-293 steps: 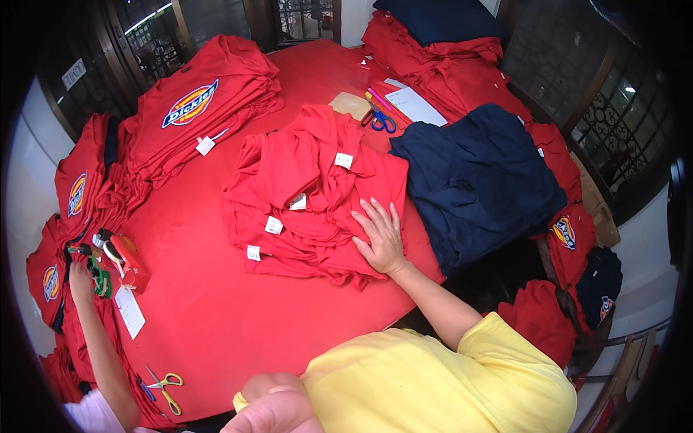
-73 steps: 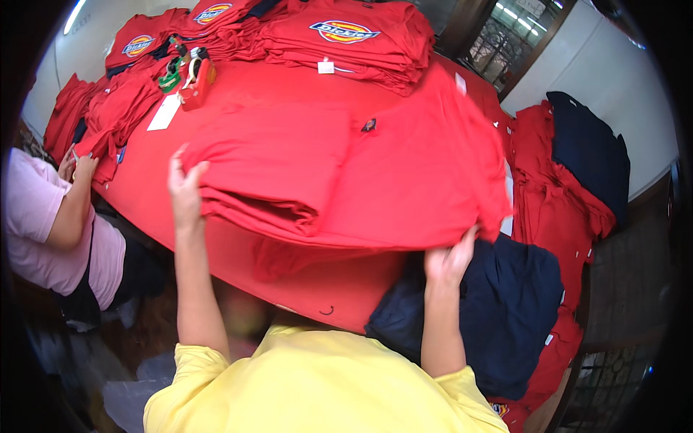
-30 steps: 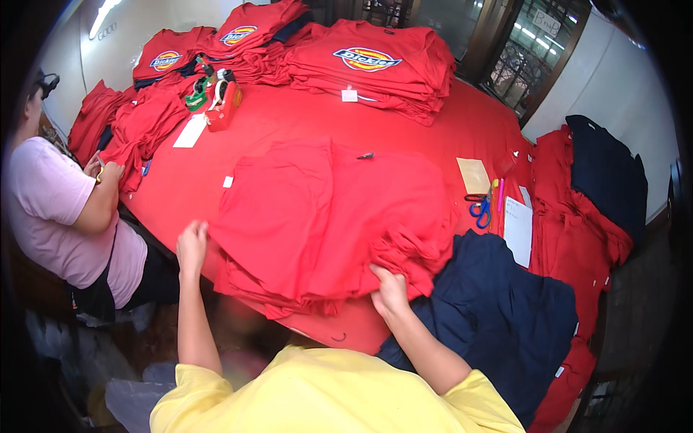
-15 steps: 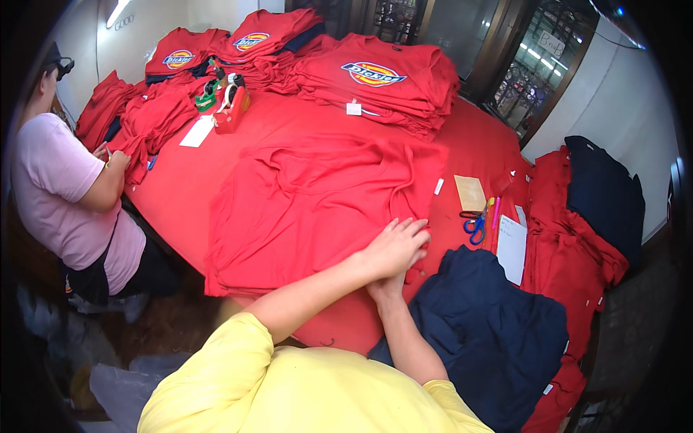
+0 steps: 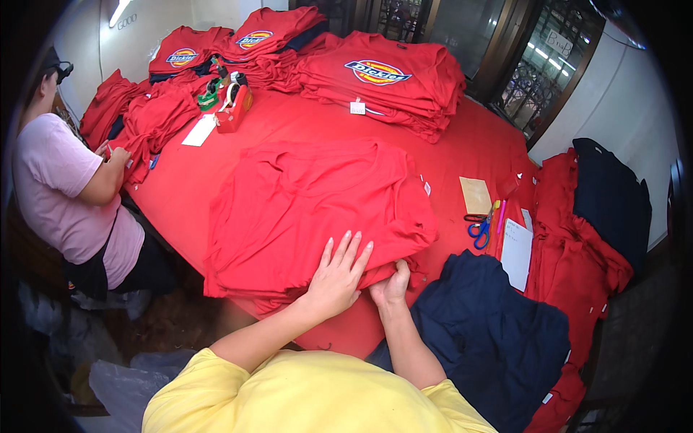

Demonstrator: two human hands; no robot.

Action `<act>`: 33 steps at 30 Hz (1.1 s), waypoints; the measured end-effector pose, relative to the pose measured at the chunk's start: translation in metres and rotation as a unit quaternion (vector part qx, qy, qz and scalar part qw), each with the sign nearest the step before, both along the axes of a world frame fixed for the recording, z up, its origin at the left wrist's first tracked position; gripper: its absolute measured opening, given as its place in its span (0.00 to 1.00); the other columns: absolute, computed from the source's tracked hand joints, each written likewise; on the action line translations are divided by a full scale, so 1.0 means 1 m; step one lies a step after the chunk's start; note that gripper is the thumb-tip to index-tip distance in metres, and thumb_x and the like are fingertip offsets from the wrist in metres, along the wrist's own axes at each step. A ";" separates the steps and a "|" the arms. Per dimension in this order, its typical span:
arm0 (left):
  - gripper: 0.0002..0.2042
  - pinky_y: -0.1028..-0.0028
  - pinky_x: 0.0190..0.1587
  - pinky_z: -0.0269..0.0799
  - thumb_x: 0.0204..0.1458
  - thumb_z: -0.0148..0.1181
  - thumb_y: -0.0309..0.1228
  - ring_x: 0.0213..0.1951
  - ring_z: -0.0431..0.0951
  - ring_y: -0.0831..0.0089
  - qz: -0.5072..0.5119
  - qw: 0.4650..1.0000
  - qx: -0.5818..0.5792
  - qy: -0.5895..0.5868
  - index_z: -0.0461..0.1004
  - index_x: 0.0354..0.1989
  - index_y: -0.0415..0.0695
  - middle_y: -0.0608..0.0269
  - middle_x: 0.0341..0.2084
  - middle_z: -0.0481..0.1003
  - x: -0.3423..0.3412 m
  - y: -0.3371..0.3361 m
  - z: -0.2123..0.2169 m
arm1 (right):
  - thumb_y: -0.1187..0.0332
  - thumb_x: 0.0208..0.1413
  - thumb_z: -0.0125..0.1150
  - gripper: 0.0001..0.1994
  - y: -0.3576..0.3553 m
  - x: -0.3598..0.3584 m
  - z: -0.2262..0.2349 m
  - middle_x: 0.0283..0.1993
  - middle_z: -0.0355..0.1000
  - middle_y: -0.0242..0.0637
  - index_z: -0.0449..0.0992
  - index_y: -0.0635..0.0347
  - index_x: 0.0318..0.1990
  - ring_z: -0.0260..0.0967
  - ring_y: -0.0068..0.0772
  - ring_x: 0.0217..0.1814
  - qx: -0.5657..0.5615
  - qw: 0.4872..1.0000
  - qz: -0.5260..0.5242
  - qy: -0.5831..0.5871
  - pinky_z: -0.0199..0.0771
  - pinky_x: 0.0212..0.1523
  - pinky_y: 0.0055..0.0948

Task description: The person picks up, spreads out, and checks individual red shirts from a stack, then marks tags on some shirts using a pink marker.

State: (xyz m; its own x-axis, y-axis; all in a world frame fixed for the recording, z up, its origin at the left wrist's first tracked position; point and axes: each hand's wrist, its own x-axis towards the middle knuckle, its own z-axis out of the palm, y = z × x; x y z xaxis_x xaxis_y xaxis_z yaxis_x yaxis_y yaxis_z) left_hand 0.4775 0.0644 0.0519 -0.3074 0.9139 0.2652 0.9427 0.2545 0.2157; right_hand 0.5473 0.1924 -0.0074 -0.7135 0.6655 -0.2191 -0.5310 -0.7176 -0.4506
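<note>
In front of me a red T-shirt (image 5: 303, 209) lies on a low stack of similar red shirts, its surface creased and its right side uneven. My left hand (image 5: 338, 278) rests flat on the shirt's near right part, fingers stretched out and apart. Just right of it, my right hand (image 5: 391, 283) is at the near right edge of the cloth. Its thumb shows against the fabric, and its fingers curl round the edge, partly hidden. A small white tag (image 5: 426, 189) sticks out at the shirt's right side.
Scissors (image 5: 479, 232), pens and a white paper (image 5: 515, 254) lie to the right. Nearer is a dark navy garment (image 5: 487, 335). Folded red shirts (image 5: 382, 94) and tape dispensers (image 5: 234, 108) stand at the back. A person in pink (image 5: 68, 166) handles red cloth at left.
My left hand has moved left and nearer, off my right hand, and now lies spread on the shirt. The shirt's right side has drawn inward. My right hand stays by the edge.
</note>
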 end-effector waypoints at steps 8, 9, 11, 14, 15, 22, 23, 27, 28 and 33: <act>0.46 0.57 0.65 0.55 0.43 0.70 0.42 0.67 0.53 0.46 -0.071 0.987 0.013 -0.140 0.49 0.69 0.44 0.41 0.66 0.50 -0.010 -0.004 0.028 | 0.64 0.61 0.45 0.20 0.015 0.009 0.004 0.61 0.66 0.40 0.65 0.61 0.58 0.63 0.39 0.63 0.153 0.983 -0.100 -0.022 0.60 0.65 0.41; 0.43 0.62 0.64 0.58 0.45 0.68 0.46 0.65 0.58 0.50 -0.087 0.979 0.036 -0.178 0.53 0.67 0.42 0.42 0.64 0.57 -0.024 -0.007 0.038 | 0.65 0.61 0.47 0.20 0.011 0.010 0.011 0.61 0.66 0.39 0.65 0.61 0.59 0.63 0.38 0.63 0.197 0.969 -0.142 -0.030 0.60 0.65 0.40; 0.30 0.63 0.62 0.62 0.50 0.64 0.46 0.58 0.69 0.56 -0.032 0.937 0.117 -0.328 0.68 0.57 0.38 0.47 0.54 0.70 -0.065 -0.004 0.046 | 0.65 0.61 0.47 0.20 0.011 0.011 0.015 0.61 0.65 0.38 0.64 0.60 0.59 0.63 0.38 0.63 0.178 0.975 -0.130 -0.011 0.60 0.65 0.41; 0.19 0.61 0.60 0.62 0.56 0.55 0.37 0.56 0.70 0.52 0.125 0.948 0.245 -0.157 0.73 0.51 0.36 0.44 0.51 0.73 -0.167 0.015 0.004 | 0.59 0.61 0.50 0.22 0.035 0.020 0.011 0.57 0.70 0.39 0.65 0.61 0.59 0.69 0.38 0.57 0.115 0.990 -0.031 -0.070 0.69 0.57 0.38; 0.18 0.61 0.62 0.60 0.57 0.52 0.33 0.58 0.67 0.51 0.188 0.949 0.239 -0.080 0.71 0.54 0.36 0.45 0.54 0.70 -0.202 0.012 -0.012 | 0.59 0.61 0.52 0.21 0.041 0.033 0.031 0.51 0.73 0.42 0.67 0.63 0.57 0.73 0.37 0.48 0.192 0.960 0.074 -0.190 0.74 0.48 0.34; 0.14 0.58 0.64 0.55 0.48 0.58 0.25 0.59 0.63 0.57 0.293 0.933 0.199 -0.058 0.72 0.45 0.43 0.60 0.48 0.71 -0.243 0.005 -0.044 | 0.63 0.64 0.51 0.14 0.058 0.097 0.134 0.28 0.76 0.37 0.76 0.67 0.39 0.70 0.20 0.23 0.530 0.767 0.062 -0.357 0.68 0.23 0.18; 0.12 0.57 0.64 0.54 0.45 0.60 0.25 0.58 0.64 0.58 0.291 0.933 0.208 -0.043 0.73 0.41 0.43 0.61 0.46 0.71 -0.234 0.003 -0.043 | 0.64 0.63 0.51 0.13 0.059 0.076 0.147 0.29 0.76 0.37 0.76 0.66 0.39 0.71 0.23 0.26 0.545 0.762 0.039 -0.348 0.69 0.26 0.20; 0.12 0.51 0.64 0.51 0.39 0.62 0.22 0.49 0.70 0.59 0.128 0.930 0.318 0.136 0.67 0.32 0.45 0.61 0.40 0.71 -0.178 -0.029 -0.020 | 0.70 0.60 0.48 0.11 0.107 -0.040 0.133 0.43 0.75 0.40 0.76 0.61 0.45 0.71 0.42 0.45 0.778 0.535 -0.052 -0.327 0.69 0.46 0.39; 0.13 0.49 0.64 0.51 0.38 0.63 0.22 0.46 0.72 0.59 0.081 0.938 0.314 0.121 0.66 0.32 0.45 0.62 0.37 0.72 -0.166 -0.038 -0.014 | 0.71 0.59 0.47 0.12 0.125 -0.068 0.122 0.47 0.74 0.40 0.75 0.60 0.47 0.69 0.47 0.51 0.834 0.444 -0.093 -0.315 0.67 0.52 0.45; 0.14 0.61 0.48 0.71 0.43 0.63 0.22 0.39 0.77 0.55 0.019 0.975 0.210 -0.067 0.68 0.39 0.41 0.55 0.32 0.75 -0.119 -0.103 -0.017 | 0.71 0.55 0.52 0.13 0.153 -0.143 0.082 0.52 0.70 0.41 0.73 0.57 0.48 0.61 0.50 0.57 0.832 0.312 -0.087 -0.451 0.59 0.58 0.51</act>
